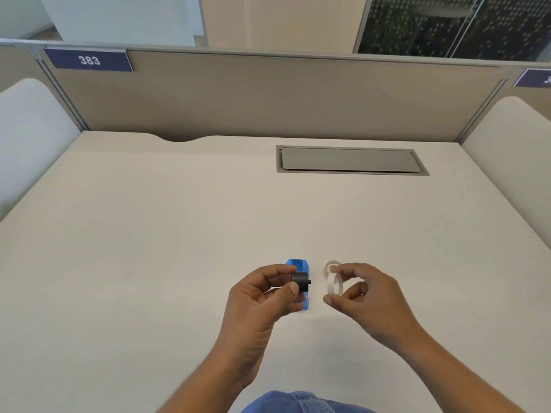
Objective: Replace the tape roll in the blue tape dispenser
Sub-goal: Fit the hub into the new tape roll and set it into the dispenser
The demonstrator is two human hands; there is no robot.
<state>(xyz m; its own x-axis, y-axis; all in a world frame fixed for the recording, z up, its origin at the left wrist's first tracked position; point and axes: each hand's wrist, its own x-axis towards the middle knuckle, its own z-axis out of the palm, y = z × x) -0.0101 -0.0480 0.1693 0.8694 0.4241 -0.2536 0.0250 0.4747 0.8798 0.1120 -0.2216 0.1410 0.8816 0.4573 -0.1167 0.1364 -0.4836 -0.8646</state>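
Observation:
The blue tape dispenser (pixel 299 264) lies on the white desk (pixel 179 234), mostly hidden behind my left hand. My left hand (pixel 262 296) grips a dark grey spool hub (pixel 300 282) between thumb and fingers, its short axle pointing right. My right hand (pixel 362 293) pinches a white tape roll (pixel 334 283) upright, its opening facing the hub, a small gap between the two. A second pale ring of tape (pixel 330 266) lies flat on the desk just behind the held roll, partly covered by my right fingers.
A grey cable hatch (pixel 351 160) is set into the desk at the back right. A beige partition (pixel 268 96) with a "383" label (pixel 89 60) closes the far edge. White side panels (pixel 26 138) flank the desk.

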